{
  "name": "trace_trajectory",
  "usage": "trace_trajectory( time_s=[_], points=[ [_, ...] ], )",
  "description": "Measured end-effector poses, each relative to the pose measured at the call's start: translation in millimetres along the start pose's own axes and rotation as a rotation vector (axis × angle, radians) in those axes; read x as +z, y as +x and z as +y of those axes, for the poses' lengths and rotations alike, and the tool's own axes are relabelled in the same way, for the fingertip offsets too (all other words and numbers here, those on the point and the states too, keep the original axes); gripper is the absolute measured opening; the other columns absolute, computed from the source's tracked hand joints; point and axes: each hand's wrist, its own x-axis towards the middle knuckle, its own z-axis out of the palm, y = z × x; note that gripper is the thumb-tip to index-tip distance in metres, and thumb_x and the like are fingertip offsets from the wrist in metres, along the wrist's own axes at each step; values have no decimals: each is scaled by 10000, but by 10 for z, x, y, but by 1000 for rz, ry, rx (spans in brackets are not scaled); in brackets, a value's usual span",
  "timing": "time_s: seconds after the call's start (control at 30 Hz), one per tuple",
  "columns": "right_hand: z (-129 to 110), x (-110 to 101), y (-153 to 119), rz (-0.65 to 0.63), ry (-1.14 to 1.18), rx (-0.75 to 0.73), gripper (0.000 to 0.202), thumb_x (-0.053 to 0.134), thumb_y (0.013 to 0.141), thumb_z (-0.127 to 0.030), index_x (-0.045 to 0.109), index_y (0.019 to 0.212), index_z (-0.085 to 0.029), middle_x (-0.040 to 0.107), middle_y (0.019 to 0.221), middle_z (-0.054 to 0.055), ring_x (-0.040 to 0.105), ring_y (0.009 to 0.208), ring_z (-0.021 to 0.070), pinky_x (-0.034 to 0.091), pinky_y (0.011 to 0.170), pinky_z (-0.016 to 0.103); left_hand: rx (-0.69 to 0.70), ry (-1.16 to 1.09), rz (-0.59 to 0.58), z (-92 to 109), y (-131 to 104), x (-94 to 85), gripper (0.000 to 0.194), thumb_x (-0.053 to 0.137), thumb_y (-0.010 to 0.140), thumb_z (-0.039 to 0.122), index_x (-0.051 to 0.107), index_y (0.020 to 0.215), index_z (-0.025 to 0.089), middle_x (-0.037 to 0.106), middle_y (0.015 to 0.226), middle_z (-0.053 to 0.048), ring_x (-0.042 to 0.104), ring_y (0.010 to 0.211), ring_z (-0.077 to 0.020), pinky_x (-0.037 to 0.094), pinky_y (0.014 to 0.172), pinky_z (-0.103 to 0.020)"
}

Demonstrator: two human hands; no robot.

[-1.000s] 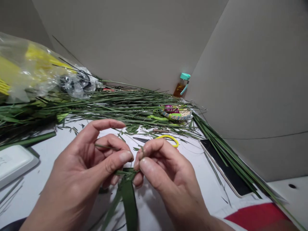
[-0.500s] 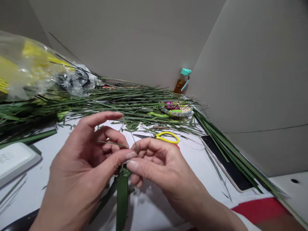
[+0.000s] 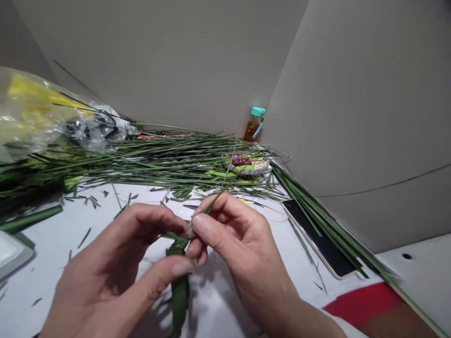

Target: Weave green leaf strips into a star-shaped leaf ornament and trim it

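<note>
A folded piece of green leaf (image 3: 179, 305) hangs between my hands, with a small knot-like bend at its top and a broad blade pointing down. My left hand (image 3: 109, 267) curls around its upper part, thumb in front and fingers behind. Between thumb and forefinger, my right hand (image 3: 243, 249) pinches a thin leaf strip (image 3: 213, 202) that rises from the top of the piece. Behind the right hand, only a sliver of the yellow scissor handle shows. My fingers hide part of the knot.
Long green leaf blades (image 3: 151, 155) lie heaped across the back. A small woven basket (image 3: 259, 166) and a teal-capped bottle (image 3: 252, 127) stand behind. At right, more blades lie over a phone (image 3: 317, 239). A white box (image 3: 12, 256) and plastic bag (image 3: 35, 112) are at left.
My right hand has drawn the thin strip upward and now pinches it. My left thumb has shifted lower onto the leaf piece. The view has turned slightly right.
</note>
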Motion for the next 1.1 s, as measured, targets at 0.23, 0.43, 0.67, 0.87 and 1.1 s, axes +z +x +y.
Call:
trace_trajectory(
  time_s=[0.23,0.43,0.67,0.87,1.1],
  points=[
    [-46,-5,12,52,-195,-150,129,703,838,-146,637,734,-186,621,693,-53,570,655,77,474,636,180,-24,224,-96,16,3,-21,90,836,755,423,792,798,357,770,834,42,691,783,-184,568,680,-167],
    [-67,-21,23,25,-173,-115,130,700,853,-133,647,755,-200,624,657,-68,609,629,80,514,629,178,-565,-387,-439,4,28,-45,238,773,819,425,764,702,218,690,619,-14,645,610,-162,555,592,-213],
    [-45,-50,39,64,-203,-169,147,711,813,-62,682,736,-183,651,716,-67,605,702,66,505,697,155,-724,-652,-451,-70,-4,-27,269,772,832,314,724,610,170,661,534,-10,597,481,-122,537,530,-218],
    [-18,-96,98,58,-187,-157,112,740,802,-122,682,722,-176,642,709,-65,582,683,68,487,667,167,-752,-682,-469,-59,-20,-16,298,719,872,332,730,613,185,720,611,-60,635,597,-165,560,608,-239],
    [-16,-80,133,61,-243,-129,130,750,800,-169,670,699,-188,641,694,-54,583,678,94,488,679,212,-636,-555,-364,-16,-43,46,229,778,824,396,754,687,213,686,647,-6,606,642,-149,548,651,-225]
  ],
)
